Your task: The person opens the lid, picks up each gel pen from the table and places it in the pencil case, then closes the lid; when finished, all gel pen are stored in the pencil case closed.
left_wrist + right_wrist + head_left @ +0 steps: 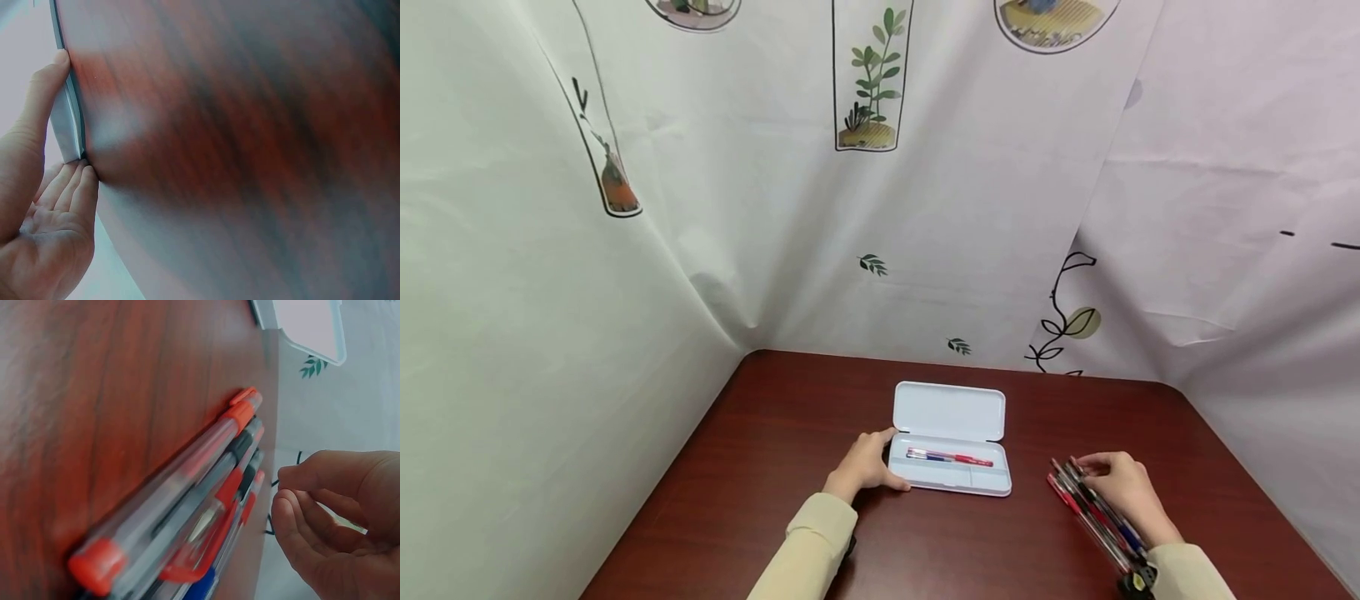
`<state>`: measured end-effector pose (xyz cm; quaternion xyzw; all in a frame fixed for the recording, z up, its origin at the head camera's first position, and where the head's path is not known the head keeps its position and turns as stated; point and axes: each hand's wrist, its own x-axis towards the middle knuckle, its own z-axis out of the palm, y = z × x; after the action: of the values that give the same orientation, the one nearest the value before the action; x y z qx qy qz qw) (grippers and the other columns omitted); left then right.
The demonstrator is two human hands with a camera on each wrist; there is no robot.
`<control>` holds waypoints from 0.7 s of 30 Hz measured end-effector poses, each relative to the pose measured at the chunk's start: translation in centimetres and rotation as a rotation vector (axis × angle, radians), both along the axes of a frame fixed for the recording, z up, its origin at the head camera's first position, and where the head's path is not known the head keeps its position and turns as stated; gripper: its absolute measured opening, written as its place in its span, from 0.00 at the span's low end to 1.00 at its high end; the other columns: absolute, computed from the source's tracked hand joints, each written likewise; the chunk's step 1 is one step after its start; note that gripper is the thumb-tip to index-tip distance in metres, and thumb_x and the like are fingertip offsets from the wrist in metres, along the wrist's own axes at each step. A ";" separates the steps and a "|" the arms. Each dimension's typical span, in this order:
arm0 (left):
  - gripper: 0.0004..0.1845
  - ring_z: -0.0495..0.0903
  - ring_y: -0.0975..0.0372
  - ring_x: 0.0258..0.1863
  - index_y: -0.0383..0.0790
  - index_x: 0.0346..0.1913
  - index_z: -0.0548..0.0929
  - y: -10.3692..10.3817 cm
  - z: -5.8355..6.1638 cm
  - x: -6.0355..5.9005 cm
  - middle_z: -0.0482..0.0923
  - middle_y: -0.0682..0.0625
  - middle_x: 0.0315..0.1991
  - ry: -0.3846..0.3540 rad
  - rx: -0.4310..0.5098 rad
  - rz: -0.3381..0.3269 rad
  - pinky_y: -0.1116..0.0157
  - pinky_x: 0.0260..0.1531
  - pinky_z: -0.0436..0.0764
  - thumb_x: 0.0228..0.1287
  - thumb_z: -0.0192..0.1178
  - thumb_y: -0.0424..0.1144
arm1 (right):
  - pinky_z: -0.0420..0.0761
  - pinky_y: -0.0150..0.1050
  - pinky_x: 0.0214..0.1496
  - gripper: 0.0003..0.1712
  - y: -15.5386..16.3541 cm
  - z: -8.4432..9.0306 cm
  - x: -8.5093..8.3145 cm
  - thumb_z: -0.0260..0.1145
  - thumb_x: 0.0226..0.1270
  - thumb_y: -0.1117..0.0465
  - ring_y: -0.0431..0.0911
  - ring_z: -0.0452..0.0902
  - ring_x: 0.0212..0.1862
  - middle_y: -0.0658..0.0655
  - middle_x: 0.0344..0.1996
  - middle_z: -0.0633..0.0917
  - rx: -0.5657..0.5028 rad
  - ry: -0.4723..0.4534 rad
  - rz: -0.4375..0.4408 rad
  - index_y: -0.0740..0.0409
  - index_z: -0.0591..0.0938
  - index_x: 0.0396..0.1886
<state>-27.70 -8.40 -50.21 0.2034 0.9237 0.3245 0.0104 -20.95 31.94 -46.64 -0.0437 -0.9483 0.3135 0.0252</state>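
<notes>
From my head, I see a white pencil case (pixel 951 442) lying open near the middle of the bench (pixel 775 433). Its lid lies flat toward the back edge. Inside the tray are pens (pixel 949 457), red and blue, lying in a line. My left hand (pixel 867 462) is at the left end of the case, and my thumb and fingers curl around that end. My right hand (pixel 1116 483) rests by a bunch of pens (pixel 1093 512) near the right edge of the bench. My fingers bend over the top of the bunch. Both my sleeves are a pale tan color. The bench is dark red-brown wood. White cloth with plant pictures hangs all around it.

From my left wrist, I see my left hand (pixel 44 206) pinching the thin end of the pencil case (pixel 67 119). My thumb is on one side and my fingers are on the other. The bench (pixel 250 156) looks blurry here.

From my right wrist, I see the bunch of pens (pixel 187 512) lying side by side on the bench (pixel 112 394). They are clear with red and black parts. My right hand (pixel 337 519) is just beside them with fingers curled, but I cannot tell if it holds a pen. A corner of the pencil case (pixel 306 325) shows farther away.
</notes>
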 end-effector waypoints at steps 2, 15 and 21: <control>0.50 0.79 0.54 0.50 0.35 0.64 0.74 0.0 0.0 0.1 0.81 0.40 0.53 -0.004 0.001 0.002 0.56 0.52 0.78 0.32 0.84 0.48 | 0.77 0.39 0.31 0.14 0.3 -0.2 0.2 0.67 0.56 0.70 0.44 0.81 0.33 0.58 0.32 0.88 -0.005 -0.012 -0.009 0.67 0.86 0.44; 0.50 0.79 0.54 0.50 0.34 0.64 0.74 0.0 0.1 0.1 0.80 0.40 0.54 0.006 0.005 -0.002 0.56 0.52 0.78 0.32 0.84 0.47 | 0.77 0.41 0.33 0.14 2.0 -1.0 1.1 0.71 0.52 0.67 0.43 0.79 0.33 0.56 0.31 0.87 0.034 -0.032 -0.034 0.65 0.87 0.40; 0.50 0.79 0.54 0.51 0.34 0.64 0.74 0.0 0.3 0.2 0.80 0.39 0.54 -0.001 0.002 0.002 0.55 0.53 0.78 0.32 0.84 0.47 | 0.78 0.43 0.34 0.14 2.3 -0.8 1.4 0.70 0.53 0.66 0.45 0.80 0.35 0.57 0.32 0.87 0.047 -0.059 -0.027 0.65 0.87 0.41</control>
<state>-27.53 -8.41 -49.92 0.2024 0.9235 0.3257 0.0105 -19.52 34.27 -47.46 -0.0653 -0.9550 0.2894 0.0025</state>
